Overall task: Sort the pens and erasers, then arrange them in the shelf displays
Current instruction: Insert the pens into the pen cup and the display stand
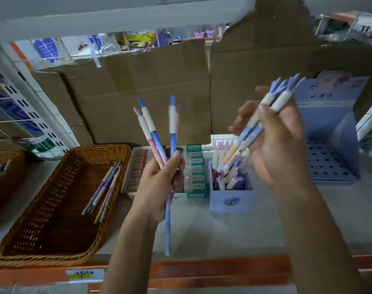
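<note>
Standing at the shelf, a person is holding pens in both hands. Left hand (159, 183): gripping three pens (157, 141), fanned near upright, caps up. Right hand (276, 145): clasping a bundle of pens (281, 100), long axis slanting up and rightward. Perforated blue display stand (327, 164): sitting below and right of the right-hand grip, so that hand is lying nearer. Blue pen box (231, 200), part filled: sitting below, between the two grips.

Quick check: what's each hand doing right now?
Left hand: closed, gripping three pens.
Right hand: closed, holding a bunch of pens.
</note>
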Tool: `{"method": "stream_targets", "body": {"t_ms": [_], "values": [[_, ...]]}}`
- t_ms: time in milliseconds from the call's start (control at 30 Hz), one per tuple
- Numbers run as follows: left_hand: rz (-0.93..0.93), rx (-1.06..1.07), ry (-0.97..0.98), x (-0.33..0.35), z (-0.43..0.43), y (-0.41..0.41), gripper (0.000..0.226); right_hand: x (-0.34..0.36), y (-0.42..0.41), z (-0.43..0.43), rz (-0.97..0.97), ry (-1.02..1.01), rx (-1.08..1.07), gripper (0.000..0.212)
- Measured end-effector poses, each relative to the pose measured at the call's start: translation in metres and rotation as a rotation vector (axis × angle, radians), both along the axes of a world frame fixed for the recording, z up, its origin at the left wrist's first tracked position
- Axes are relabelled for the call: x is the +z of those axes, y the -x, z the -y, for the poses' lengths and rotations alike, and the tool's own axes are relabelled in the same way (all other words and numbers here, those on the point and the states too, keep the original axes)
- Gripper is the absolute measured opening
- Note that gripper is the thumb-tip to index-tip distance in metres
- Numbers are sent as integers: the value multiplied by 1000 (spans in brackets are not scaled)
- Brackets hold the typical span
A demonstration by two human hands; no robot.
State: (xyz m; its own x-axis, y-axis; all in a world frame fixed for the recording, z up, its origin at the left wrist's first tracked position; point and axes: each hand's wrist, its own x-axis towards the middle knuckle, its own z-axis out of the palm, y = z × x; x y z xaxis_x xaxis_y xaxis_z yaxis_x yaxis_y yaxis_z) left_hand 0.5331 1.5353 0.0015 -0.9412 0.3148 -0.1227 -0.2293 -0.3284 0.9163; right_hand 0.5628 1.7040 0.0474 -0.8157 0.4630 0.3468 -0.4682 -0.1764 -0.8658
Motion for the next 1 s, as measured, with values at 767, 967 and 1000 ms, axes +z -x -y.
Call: {"method": "stream_targets", "body": {"t_ms": [767, 967, 1000], "values": [[-100, -90, 233, -3, -35, -15, 9, -47, 24, -42, 162, -440, -135, 37], [-196, -117, 221, -2, -33, -14, 14, -34, 17, -36, 104, -594, -303, 24], [-203, -127, 209, -1, -32, -14, 14, -30, 14, -34, 75, -592, -319, 21]]}}
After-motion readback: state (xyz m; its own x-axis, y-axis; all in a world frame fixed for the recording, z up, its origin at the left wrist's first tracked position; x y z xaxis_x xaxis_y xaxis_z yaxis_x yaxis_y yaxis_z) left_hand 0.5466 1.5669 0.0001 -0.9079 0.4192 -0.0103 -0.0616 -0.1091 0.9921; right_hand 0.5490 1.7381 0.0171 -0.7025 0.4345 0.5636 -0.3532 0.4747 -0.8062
